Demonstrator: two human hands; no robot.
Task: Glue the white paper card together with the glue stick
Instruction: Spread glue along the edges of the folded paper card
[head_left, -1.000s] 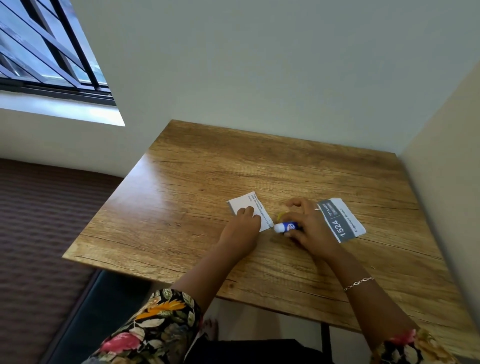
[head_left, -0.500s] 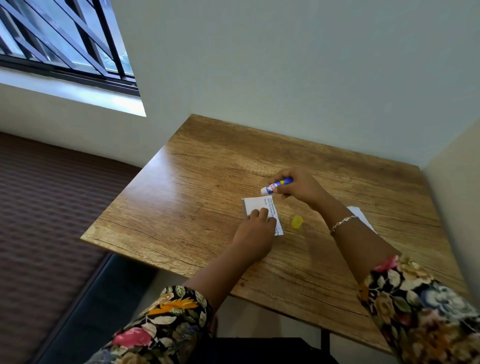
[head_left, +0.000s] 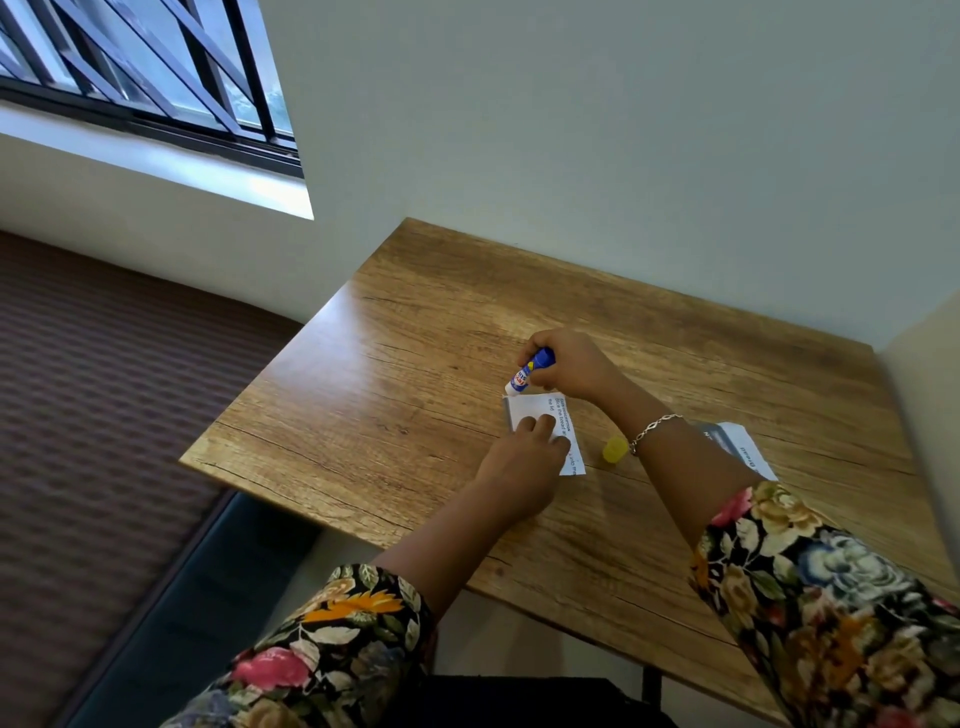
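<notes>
The white paper card (head_left: 531, 408) lies flat near the middle of the counter (head_left: 389, 389). The left hand (head_left: 519, 467) presses it with straight fingers. The right hand (head_left: 574, 364) grips the glue stick (head_left: 527, 375), whose tip is at the card's far left corner. The yellow cap (head_left: 615, 449) lies just right of the card.

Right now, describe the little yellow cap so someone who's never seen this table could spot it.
On the wooden table, find the white paper card that the left hand presses flat. Just to its right, beside the bracelet on the right wrist, lies the yellow cap. It is small, rounded and all yellow, unlike the flat card and printed slip either side.
</notes>
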